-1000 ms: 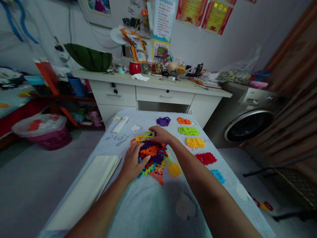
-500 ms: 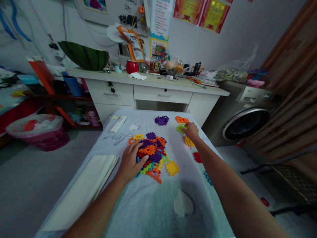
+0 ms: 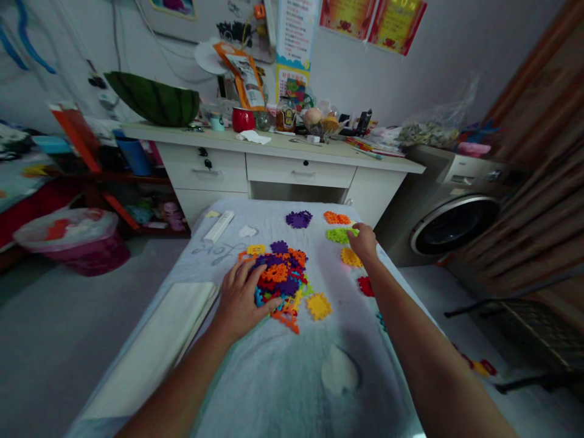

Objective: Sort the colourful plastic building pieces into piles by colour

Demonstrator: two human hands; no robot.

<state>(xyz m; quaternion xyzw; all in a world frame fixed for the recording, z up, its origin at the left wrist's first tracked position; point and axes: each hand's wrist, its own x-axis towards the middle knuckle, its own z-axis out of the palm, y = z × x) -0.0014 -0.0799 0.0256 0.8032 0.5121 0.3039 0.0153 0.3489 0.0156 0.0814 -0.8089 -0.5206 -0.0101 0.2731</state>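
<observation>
A heap of colourful notched plastic building pieces [image 3: 274, 273] lies on the cloth-covered table, with purple and orange ones on top. My left hand [image 3: 239, 298] rests against the heap's left side, fingers spread and thumb apart, gripping no piece. At the far right of the table, my right hand [image 3: 365, 243] has its thumb and fingertips closed at the right end of the lime green pieces [image 3: 338, 235]. Around them lie orange pieces [image 3: 336, 217], yellow-orange pieces [image 3: 350, 257], a red piece [image 3: 365, 286] and purple pieces [image 3: 298, 219]. One yellow piece [image 3: 319, 306] sits beside the heap.
A white remote-like bar [image 3: 219, 227] and a folded white cloth [image 3: 157, 340] lie along the table's left side. Behind stands a cluttered white desk [image 3: 278, 155] with a piece of watermelon [image 3: 155, 100]. A washing machine [image 3: 449, 207] is at the right.
My right hand has shifted slightly right, and more of the lime green pieces shows beside it. My left hand has moved a little left, its fingers less over the heap.
</observation>
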